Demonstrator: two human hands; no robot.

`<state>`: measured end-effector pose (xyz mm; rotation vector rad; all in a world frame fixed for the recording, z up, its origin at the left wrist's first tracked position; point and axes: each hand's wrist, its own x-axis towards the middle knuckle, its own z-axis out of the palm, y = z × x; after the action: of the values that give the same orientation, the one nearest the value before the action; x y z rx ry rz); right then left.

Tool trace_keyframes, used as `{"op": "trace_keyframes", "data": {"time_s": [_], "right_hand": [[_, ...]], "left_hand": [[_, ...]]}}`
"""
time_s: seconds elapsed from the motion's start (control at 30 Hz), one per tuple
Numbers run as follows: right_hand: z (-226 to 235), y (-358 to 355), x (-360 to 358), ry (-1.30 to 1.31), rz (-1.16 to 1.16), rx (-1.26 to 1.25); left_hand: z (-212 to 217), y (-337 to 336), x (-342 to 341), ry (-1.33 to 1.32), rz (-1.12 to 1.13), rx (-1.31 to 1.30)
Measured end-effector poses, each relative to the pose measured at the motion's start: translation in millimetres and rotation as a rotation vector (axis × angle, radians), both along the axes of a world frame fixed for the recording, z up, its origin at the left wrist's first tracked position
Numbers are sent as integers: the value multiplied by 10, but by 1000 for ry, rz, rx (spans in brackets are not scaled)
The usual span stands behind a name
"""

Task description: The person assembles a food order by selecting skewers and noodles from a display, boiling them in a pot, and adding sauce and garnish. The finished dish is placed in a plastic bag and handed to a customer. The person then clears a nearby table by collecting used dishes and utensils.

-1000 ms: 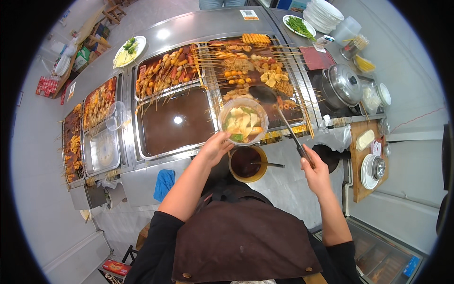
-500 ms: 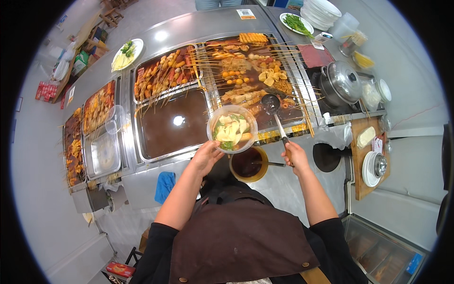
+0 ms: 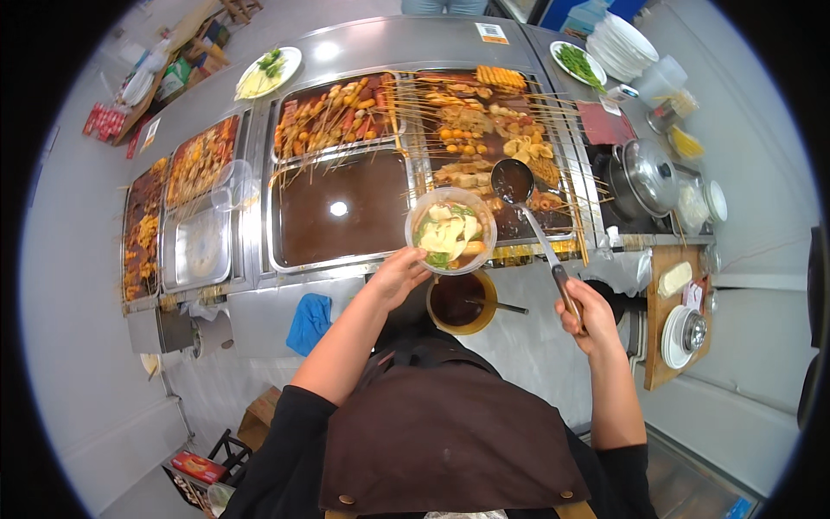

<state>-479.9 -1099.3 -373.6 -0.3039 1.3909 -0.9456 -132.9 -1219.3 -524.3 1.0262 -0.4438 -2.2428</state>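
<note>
My left hand (image 3: 401, 277) grips a clear round plastic bowl (image 3: 492, 227) by its near-left side, over the front edge of the counter. Pale flat slices (image 3: 450, 232), green leaves and some orange pieces lie inside it. The fingers of my right hand (image 3: 591, 318) wrap round the dark handle of a metal ladle (image 3: 543, 238). Dark broth fills the ladle's scoop, which is just beyond the bowl's right side, above the large tray of skewers (image 3: 566, 173). Scoop and bowl look close together; whether they touch I cannot tell.
Left of the bowl is a tray of dark broth (image 3: 303, 216), with skewers (image 3: 333, 121) behind it. Below the counter edge stands a yellow-rimmed pot (image 3: 458, 329) with a handle sticking out. A lidded pot (image 3: 648, 177) sits right, plates (image 3: 622, 48) at the back. A blue cloth (image 3: 308, 324) hangs left.
The ladle has come up out of the skewer tray, its scoop now full of broth. My right hand has moved right and toward me. The whole view has shifted slightly; the bowl stays in my left hand.
</note>
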Motion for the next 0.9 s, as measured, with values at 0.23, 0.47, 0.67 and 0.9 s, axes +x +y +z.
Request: {"op": "trace_keyframes", "data": {"time_s": [0.23,0.47,0.67,0.9], "right_hand": [[321,208,475,230,229,31],[171,366,1048,1173,656,-589],[-110,227,1629,71,490,-226],[-699,-1,2626,-130,350,-81]], "left_hand": [[-53,72,137,74,29,-33],[-65,397,837,107,145,-41],[46,943,1856,106,232,-109],[-107,1707,3251,6,515,-51]]}}
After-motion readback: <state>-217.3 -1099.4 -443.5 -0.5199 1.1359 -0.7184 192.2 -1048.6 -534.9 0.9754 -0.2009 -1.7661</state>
